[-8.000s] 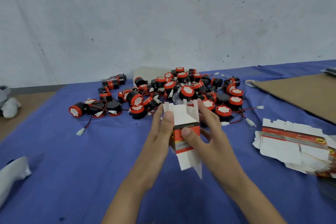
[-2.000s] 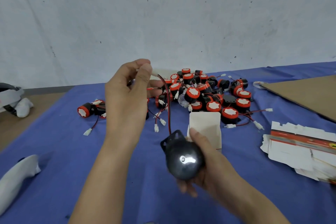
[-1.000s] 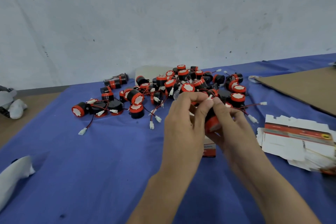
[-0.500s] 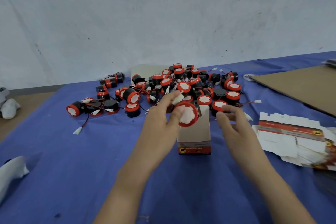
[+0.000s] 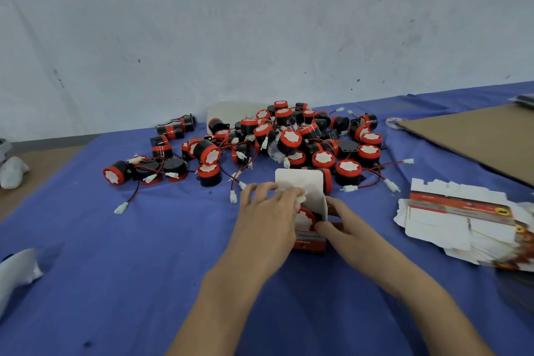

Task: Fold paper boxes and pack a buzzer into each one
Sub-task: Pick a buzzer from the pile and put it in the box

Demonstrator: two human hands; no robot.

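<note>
On the blue-clothed desk [image 5: 144, 283] we see a small white paper box [image 5: 310, 241] with a red band at its foot. It stands upright, mouth up, with its rounded white lid flap [image 5: 300, 179] raised on the far side. A black buzzer [image 5: 303, 218] with a red rim and white face sits partly down in the mouth, face tilted toward us.

The left hand [image 5: 265, 217] arches over the box from nine o'clock. Its grip is curled, the fingertips pinching the buzzer's white plug [image 5: 302, 198] just above the opening. The right hand [image 5: 346, 228] comes in from four o'clock. Its grip is closed on the paper box, with the thumb on the near edge and the fingers behind the right wall.

We judge the buzzer nearly packed, with only the wire and plug left to tuck in. The box's long axis runs straight up, so the plug must go down past the buzzer. The lid flap then folds from twelve o'clock toward six. The left hand is nearer both plug and flap, while the right serves as the brace.

At twelve o'clock from the box lies a loose pile of red-and-black buzzers [image 5: 289, 139], their wires tangled. At three o'clock is a stack of flat box blanks [image 5: 450, 222], and beyond it, toward two o'clock, a brown cardboard sheet [image 5: 476, 136].
</note>
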